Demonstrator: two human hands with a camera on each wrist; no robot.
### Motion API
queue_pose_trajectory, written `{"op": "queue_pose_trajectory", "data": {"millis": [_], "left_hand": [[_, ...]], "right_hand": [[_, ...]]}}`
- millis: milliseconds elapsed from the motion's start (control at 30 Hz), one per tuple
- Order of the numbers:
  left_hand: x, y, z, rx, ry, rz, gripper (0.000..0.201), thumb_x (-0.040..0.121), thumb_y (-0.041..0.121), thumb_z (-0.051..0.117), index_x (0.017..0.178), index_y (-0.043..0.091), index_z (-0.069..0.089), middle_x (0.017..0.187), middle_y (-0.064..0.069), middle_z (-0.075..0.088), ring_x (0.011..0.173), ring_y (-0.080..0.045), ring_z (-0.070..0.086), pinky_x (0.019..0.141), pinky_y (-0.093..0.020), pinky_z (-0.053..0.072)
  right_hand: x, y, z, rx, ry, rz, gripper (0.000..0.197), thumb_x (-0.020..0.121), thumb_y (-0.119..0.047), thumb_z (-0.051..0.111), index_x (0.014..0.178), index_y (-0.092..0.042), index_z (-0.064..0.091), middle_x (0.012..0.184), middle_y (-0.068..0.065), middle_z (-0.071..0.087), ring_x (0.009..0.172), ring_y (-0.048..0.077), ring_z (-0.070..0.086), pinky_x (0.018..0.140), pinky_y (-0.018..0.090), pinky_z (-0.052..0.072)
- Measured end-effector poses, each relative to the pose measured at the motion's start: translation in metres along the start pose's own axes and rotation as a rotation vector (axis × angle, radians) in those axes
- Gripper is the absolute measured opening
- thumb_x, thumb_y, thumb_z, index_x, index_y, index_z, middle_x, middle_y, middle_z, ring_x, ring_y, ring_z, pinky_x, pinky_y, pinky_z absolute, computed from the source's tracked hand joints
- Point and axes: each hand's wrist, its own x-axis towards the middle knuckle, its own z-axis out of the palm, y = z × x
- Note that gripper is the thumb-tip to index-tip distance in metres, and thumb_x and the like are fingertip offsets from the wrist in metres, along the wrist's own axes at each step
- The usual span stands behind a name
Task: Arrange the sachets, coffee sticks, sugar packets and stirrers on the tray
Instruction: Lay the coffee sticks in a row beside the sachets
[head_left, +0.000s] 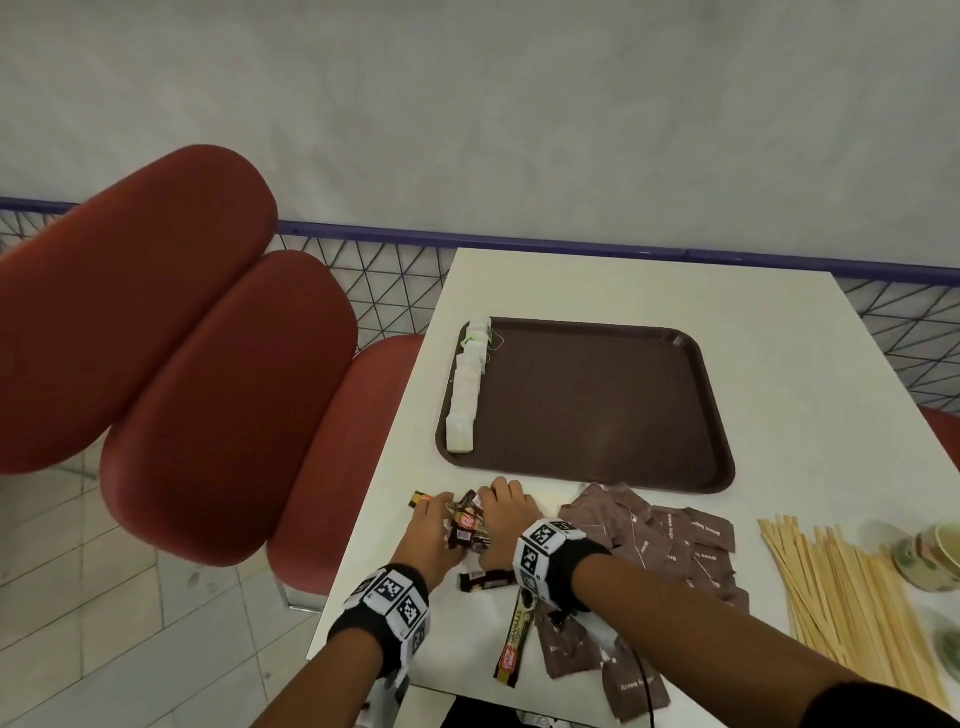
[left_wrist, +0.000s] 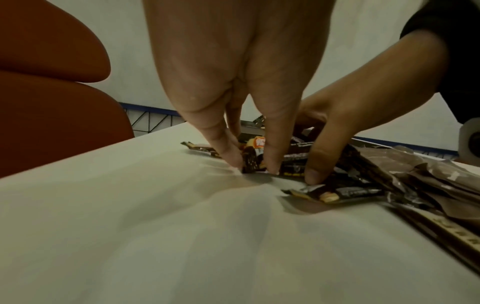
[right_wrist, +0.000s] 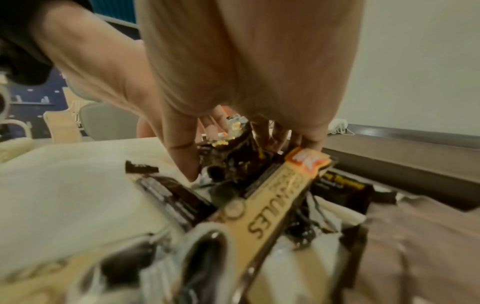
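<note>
A loose pile of dark coffee sticks (head_left: 470, 522) lies on the white table (head_left: 779, 364) just in front of the brown tray (head_left: 587, 405). My left hand (head_left: 441, 519) closes in on it from the left and my right hand (head_left: 498, 506) from the right. In the left wrist view my left hand (left_wrist: 253, 170) points down at the table and pinches coffee sticks (left_wrist: 298, 156) between thumb and finger. My right hand (right_wrist: 285, 142) curls over the coffee sticks (right_wrist: 280, 197). A row of white sachets (head_left: 467, 384) lines the tray's left edge.
Brown sugar packets (head_left: 665, 540) lie spread to the right of my right wrist, with wooden stirrers (head_left: 841, 587) beyond them and paper cups (head_left: 930, 556) at the right edge. Two loose coffee sticks (head_left: 514, 644) lie near the front edge. Red chairs (head_left: 208, 389) stand left of the table.
</note>
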Motion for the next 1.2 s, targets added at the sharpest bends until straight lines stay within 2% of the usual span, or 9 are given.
{"op": "queue_pose_trajectory", "data": {"millis": [100,233,333,500,733,867,1000,1067,1200], "left_hand": [[0.001,-0.004,-0.007,0.187,0.058,0.053,0.069,0.08,0.013,0.07,0.14,0.014,0.036,0.14,-0.006,0.031,0.13,-0.021,0.034,0.108,-0.025,0.033],[0.0,-0.006,-0.013,0.361,0.035,0.068,0.065,0.087,0.021,0.061,0.144,0.021,0.03,0.153,-0.001,0.021,0.139,-0.02,0.019,0.111,-0.028,0.025],[-0.003,-0.006,-0.011,0.469,0.023,0.086,0.053,0.091,0.024,0.054,0.141,0.024,0.036,0.149,0.002,0.031,0.136,-0.019,0.025,0.11,-0.028,0.027],[-0.005,-0.007,-0.016,0.499,0.08,0.041,0.033,0.093,0.022,0.048,0.126,0.023,0.053,0.123,-0.002,0.054,0.113,-0.021,0.049,0.09,-0.028,0.04],[-0.01,-0.01,-0.027,0.336,-0.046,-0.087,0.03,0.085,0.021,0.059,0.114,0.016,0.055,0.113,-0.003,0.056,0.096,-0.019,0.055,0.08,-0.025,0.043],[-0.012,-0.013,-0.027,0.329,-0.124,-0.086,0.031,0.08,0.023,0.064,0.11,0.019,0.055,0.104,0.002,0.055,0.088,-0.013,0.05,0.079,-0.024,0.043],[-0.015,-0.01,-0.02,0.216,-0.165,-0.048,0.034,0.081,0.031,0.068,0.111,0.02,0.056,0.102,0.005,0.054,0.086,-0.01,0.053,0.076,-0.019,0.044],[-0.015,-0.004,-0.021,0.149,-0.141,-0.021,0.035,0.084,0.036,0.064,0.115,0.02,0.056,0.103,0.006,0.053,0.088,-0.01,0.053,0.077,-0.019,0.043],[-0.009,0.011,-0.031,0.058,-0.025,0.073,0.032,0.096,0.036,0.046,0.118,0.015,0.057,0.114,-0.001,0.058,0.094,-0.012,0.054,0.085,-0.02,0.041]], "right_hand": [[0.001,0.003,0.001,-0.007,0.004,0.016,0.062,0.072,-0.026,0.069,0.124,-0.008,0.038,0.127,0.011,0.037,0.116,0.028,0.037,0.096,0.038,0.038],[0.003,0.005,0.003,0.026,0.033,0.03,0.054,0.075,-0.02,0.064,0.122,-0.009,0.039,0.126,0.011,0.039,0.115,0.028,0.038,0.096,0.038,0.037],[0.006,0.007,0.002,0.021,0.018,0.016,0.052,0.077,-0.017,0.061,0.122,-0.009,0.039,0.125,0.011,0.042,0.114,0.029,0.04,0.095,0.038,0.036],[0.01,0.012,-0.006,0.004,-0.041,0.017,0.049,0.079,-0.015,0.061,0.122,-0.004,0.04,0.128,0.016,0.041,0.118,0.032,0.04,0.098,0.039,0.037],[0.012,0.017,-0.01,0.095,-0.1,0.017,0.044,0.082,-0.011,0.057,0.122,-0.006,0.038,0.125,0.016,0.049,0.116,0.033,0.045,0.094,0.039,0.04],[0.011,0.021,-0.018,0.334,-0.074,0.046,0.048,0.078,-0.018,0.063,0.119,-0.007,0.04,0.122,0.015,0.053,0.111,0.031,0.052,0.087,0.033,0.044],[0.007,0.029,-0.034,0.639,0.002,0.063,0.045,0.078,-0.017,0.066,0.115,-0.006,0.043,0.109,0.011,0.058,0.092,0.024,0.056,0.074,0.028,0.043],[0.007,0.034,-0.041,0.798,0.049,0.068,0.038,0.078,-0.015,0.065,0.109,-0.009,0.045,0.099,0.007,0.057,0.086,0.02,0.055,0.073,0.027,0.043],[0.006,0.043,-0.053,1.127,0.186,0.098,0.029,0.078,-0.005,0.063,0.101,-0.015,0.049,0.089,0.0,0.057,0.086,0.017,0.054,0.08,0.029,0.041]]}}
